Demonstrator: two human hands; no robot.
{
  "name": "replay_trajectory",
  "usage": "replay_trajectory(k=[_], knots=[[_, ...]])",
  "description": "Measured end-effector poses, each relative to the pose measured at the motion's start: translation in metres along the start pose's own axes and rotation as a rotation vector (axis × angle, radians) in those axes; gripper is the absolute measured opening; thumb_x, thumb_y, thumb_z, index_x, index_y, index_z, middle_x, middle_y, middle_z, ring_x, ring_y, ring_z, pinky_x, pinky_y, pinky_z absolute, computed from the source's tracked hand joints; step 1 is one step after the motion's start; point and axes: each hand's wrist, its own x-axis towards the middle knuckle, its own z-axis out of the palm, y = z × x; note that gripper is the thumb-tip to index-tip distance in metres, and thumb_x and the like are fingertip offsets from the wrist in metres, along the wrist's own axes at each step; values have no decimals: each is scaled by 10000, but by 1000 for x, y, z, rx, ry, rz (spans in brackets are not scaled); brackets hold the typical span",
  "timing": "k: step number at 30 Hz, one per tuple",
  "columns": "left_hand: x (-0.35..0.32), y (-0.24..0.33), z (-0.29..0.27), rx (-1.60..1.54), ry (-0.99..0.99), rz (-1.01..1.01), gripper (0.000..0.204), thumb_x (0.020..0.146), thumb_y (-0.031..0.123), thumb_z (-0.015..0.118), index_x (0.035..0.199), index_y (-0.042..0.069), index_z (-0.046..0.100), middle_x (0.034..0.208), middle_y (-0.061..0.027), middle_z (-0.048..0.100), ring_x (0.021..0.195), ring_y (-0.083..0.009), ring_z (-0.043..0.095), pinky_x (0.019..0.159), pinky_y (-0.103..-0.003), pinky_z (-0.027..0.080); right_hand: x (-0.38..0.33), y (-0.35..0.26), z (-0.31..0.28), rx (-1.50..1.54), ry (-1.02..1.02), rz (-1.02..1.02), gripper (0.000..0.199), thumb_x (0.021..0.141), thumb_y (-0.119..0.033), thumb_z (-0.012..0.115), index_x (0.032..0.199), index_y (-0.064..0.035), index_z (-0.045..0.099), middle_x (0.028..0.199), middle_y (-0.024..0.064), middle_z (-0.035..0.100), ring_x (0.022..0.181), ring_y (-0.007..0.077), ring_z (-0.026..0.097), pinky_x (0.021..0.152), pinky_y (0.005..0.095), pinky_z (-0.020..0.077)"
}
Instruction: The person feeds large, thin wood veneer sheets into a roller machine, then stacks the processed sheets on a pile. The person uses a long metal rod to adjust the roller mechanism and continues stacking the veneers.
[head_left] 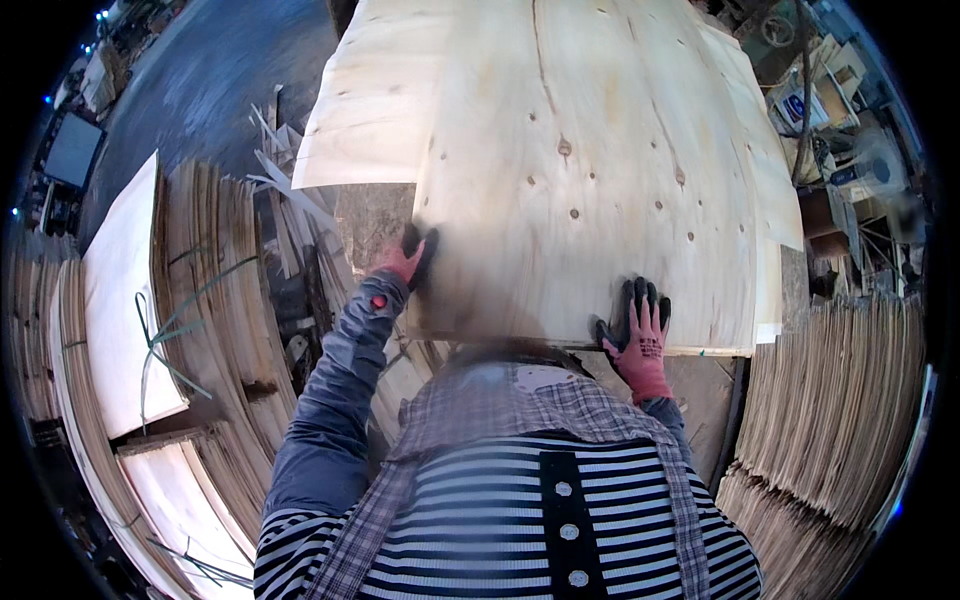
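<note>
In front of me lies a large, pale wood veneer sheet (560,250) with dark knots and streaks, on top of other sheets. My left hand (405,260), in a pink glove with dark fingers, is at the sheet's left edge. Its fingers are bent over that edge and hold it, though they are partly hidden. My right hand (641,338), gloved the same way, rests on the near edge toward the right. Its fingers are spread flat and point away from me.
Another veneer sheet (365,110) juts out under the top one at the far left. Bundled veneer stacks (215,290) tied with green strapping stand at my left. A tall veneer stack (835,400) rises at my right. Scrap strips (290,190) lie beyond the left bundles.
</note>
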Motion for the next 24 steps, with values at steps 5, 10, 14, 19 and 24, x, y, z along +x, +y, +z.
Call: replay_trajectory(k=[5, 10, 14, 19, 24], knots=[[-1, 21, -38, -735, -364, -21, 487, 805, 267, 557, 1192, 7, 417, 1065, -108, 544, 952, -169, 525, 839, -283, 411, 2, 3, 7, -41, -24, 47, 797, 623, -376, 652, 1255, -19, 322, 1291, 197, 301, 1190, 365, 268, 994, 490, 165], [-14, 35, -28, -559, -207, 56, 621, 781, 306, 585, 1222, -53, 335, 1195, -164, 443, 1087, -201, 436, 908, -283, 354, 1, 1, 0, -107, -139, 34, 914, 580, -435, 690, 1289, -48, 264, 1340, 174, 217, 1233, 347, 193, 1008, 483, 136], [13, -16, 31, -324, 103, 85, 611, 778, 352, 569, 1183, -64, 378, 1179, -181, 454, 1083, -209, 439, 907, -279, 350, 7, -1, -11, -116, -205, -13, 924, 543, -433, 714, 1282, -76, 291, 1339, 171, 219, 1230, 354, 199, 1008, 488, 136], [-23, 45, -69, -709, -149, 34, 319, 751, 235, 614, 951, -10, 571, 885, -85, 609, 817, -150, 567, 729, -255, 451, 8, 3, -11, -143, -235, 15, 919, 513, -394, 742, 1271, -96, 317, 1337, 165, 228, 1228, 353, 205, 1001, 500, 147], [-44, 104, -123, -1070, -193, 302, 300, 764, 143, 598, 1009, -25, 548, 929, -71, 597, 841, -140, 567, 731, -259, 457, 3, -2, -18, 36, -67, -150, 891, 491, -336, 752, 1244, -77, 350, 1307, 213, 248, 1212, 379, 224, 996, 505, 161]])
